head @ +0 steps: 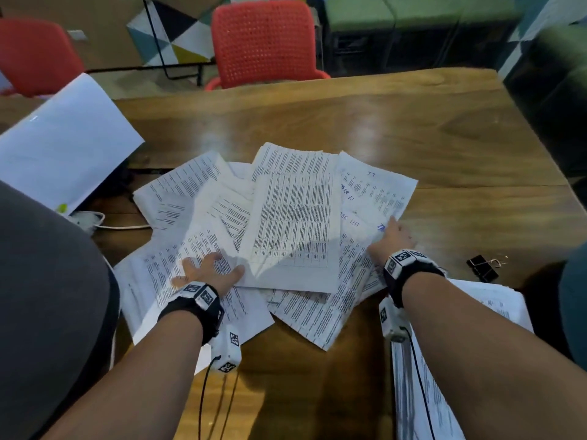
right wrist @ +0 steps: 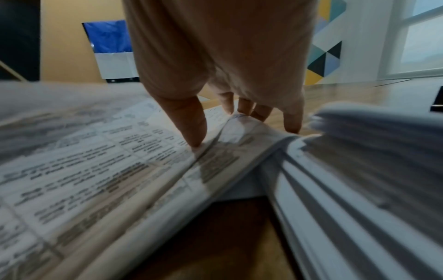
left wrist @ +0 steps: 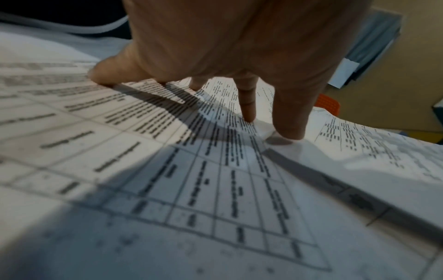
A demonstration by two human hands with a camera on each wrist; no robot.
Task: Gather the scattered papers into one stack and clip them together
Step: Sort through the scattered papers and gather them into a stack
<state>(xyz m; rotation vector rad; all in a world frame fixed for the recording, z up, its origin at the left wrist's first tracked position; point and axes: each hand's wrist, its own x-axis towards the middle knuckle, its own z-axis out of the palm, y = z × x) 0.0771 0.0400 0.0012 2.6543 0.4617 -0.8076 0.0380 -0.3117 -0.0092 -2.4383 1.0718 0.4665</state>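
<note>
Several printed sheets, the scattered papers (head: 292, 217), lie overlapping in a loose fan in the middle of the wooden table (head: 413, 128). My left hand (head: 209, 269) rests on the fan's left side with fingers spread, fingertips pressing a table-printed sheet (left wrist: 167, 170). My right hand (head: 392, 238) lies on the fan's right edge. Its thumb presses a sheet (right wrist: 95, 161) that bulges up against the straight fingers (right wrist: 239, 109). A black binder clip (head: 482, 268) lies on the table right of my right wrist, untouched.
A separate thick paper stack (head: 495, 306) lies under my right forearm, its edge close by in the right wrist view (right wrist: 359, 180). A large blank white sheet (head: 63, 144) overhangs at left above a white power strip (head: 85, 217). Red chairs (head: 263, 42) stand beyond the far edge.
</note>
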